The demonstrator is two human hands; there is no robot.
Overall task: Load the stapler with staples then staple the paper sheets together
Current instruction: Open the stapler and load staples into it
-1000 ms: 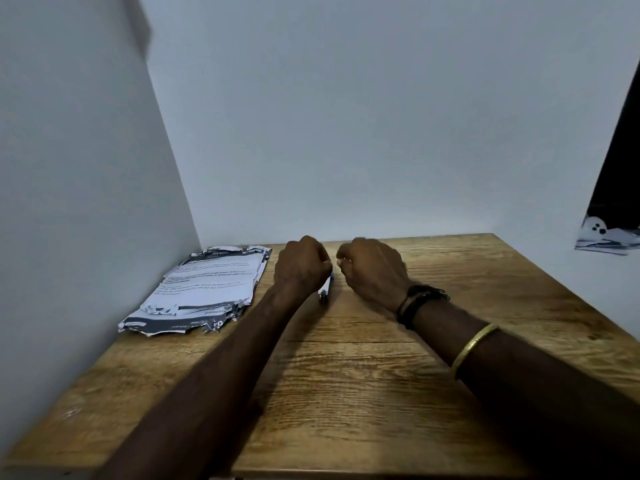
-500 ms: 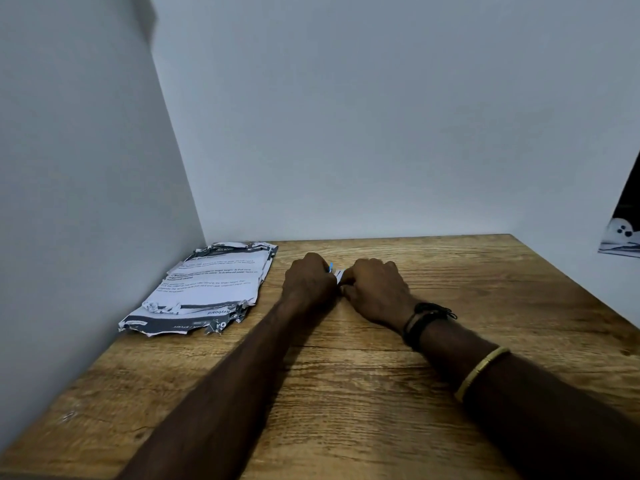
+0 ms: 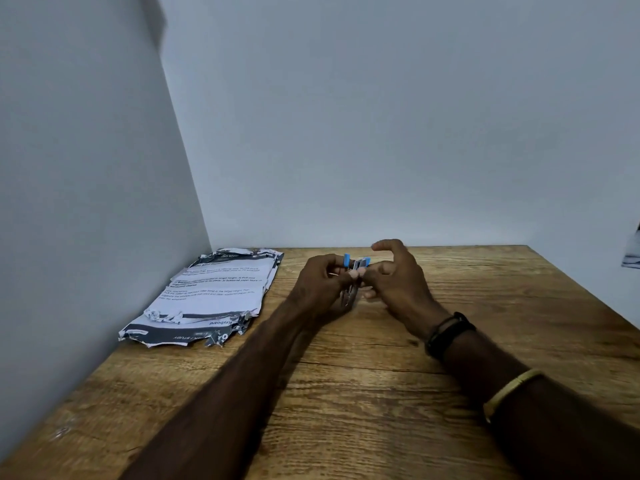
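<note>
Papers (image 3: pixel 211 292) left; L hand (image 3: pixel 320 289) hides prob.-open stapler (image 3: pixel 360 263).

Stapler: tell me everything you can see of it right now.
The stapler is small, with two bright blue plastic parts at the top and grey metal lower down. It is mostly hidden between the hands, over the middle of the wooden table. The left hand curls its fingers round it. The right hand brings its fingertips up to it, though no grip can be made out. Whether it is open or loaded cannot be told.
</note>
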